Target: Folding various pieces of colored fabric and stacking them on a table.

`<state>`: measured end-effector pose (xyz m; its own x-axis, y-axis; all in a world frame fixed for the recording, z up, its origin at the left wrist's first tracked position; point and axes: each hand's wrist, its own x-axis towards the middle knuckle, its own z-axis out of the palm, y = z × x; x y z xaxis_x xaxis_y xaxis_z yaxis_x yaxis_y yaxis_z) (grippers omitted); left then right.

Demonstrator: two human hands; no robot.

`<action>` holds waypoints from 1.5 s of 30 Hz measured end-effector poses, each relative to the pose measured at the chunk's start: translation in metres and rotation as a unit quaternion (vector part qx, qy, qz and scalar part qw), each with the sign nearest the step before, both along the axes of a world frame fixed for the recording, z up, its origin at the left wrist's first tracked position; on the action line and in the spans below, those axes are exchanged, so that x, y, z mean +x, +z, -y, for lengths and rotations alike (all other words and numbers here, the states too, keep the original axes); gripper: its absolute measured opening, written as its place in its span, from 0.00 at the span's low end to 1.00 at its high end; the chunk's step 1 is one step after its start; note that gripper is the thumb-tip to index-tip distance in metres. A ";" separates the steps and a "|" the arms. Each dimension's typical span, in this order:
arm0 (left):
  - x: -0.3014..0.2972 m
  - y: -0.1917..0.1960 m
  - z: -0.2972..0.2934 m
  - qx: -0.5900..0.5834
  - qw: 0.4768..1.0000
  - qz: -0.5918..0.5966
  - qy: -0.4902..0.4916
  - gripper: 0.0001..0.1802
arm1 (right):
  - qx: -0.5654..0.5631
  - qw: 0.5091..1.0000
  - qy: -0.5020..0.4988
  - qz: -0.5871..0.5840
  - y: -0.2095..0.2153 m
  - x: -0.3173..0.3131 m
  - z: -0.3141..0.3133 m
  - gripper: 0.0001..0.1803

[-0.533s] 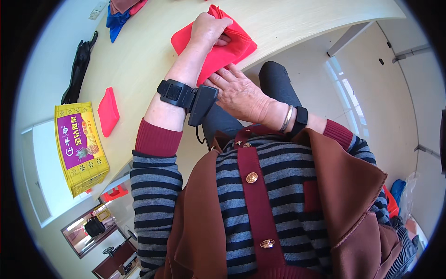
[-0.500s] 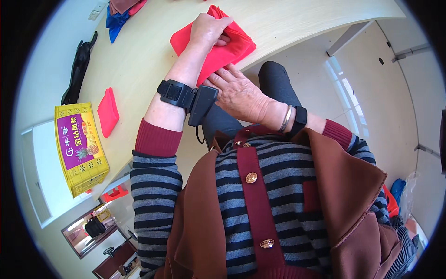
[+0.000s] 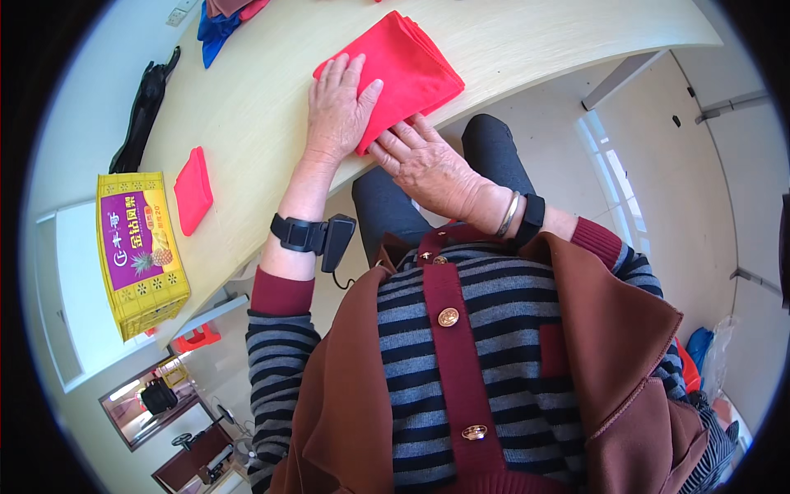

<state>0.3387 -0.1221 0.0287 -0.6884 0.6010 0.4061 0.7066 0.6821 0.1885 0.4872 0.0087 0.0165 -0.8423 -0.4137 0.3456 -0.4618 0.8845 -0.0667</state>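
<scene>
A folded red cloth (image 3: 403,70) lies on the pale wooden table by its near edge, its layers showing along the right side. My left hand (image 3: 339,107) rests flat on the cloth's left edge, fingers stretched out and thumb apart. At the cloth's near corner, by the table edge, is my right hand (image 3: 428,165). Its fingers are extended and touch the cloth's near side; the fingertips are partly hidden under the edge. Neither hand grips the cloth.
Left on the table (image 3: 263,107) lies a smaller folded red cloth (image 3: 193,191), beside a yellow and purple carton (image 3: 141,251). A black hand-shaped form (image 3: 146,111) lies farther back. Blue cloth (image 3: 216,34) and brown cloth (image 3: 226,6) are piled at the far left.
My left hand has moved from the top of the cloth down and left to its left edge, and its fingers have straightened. The right hand stays nearly in place.
</scene>
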 end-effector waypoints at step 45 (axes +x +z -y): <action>0.008 -0.016 -0.008 0.086 0.988 -0.036 0.120 0.30 | -0.124 0.989 -0.078 0.001 -0.010 -0.140 -0.060 0.28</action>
<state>0.3465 -0.1138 0.0128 -0.7689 0.3419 0.5403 0.5438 0.7941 0.2715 0.3469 0.0684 0.0063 -0.8901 -0.1804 0.4185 -0.3199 0.9014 -0.2917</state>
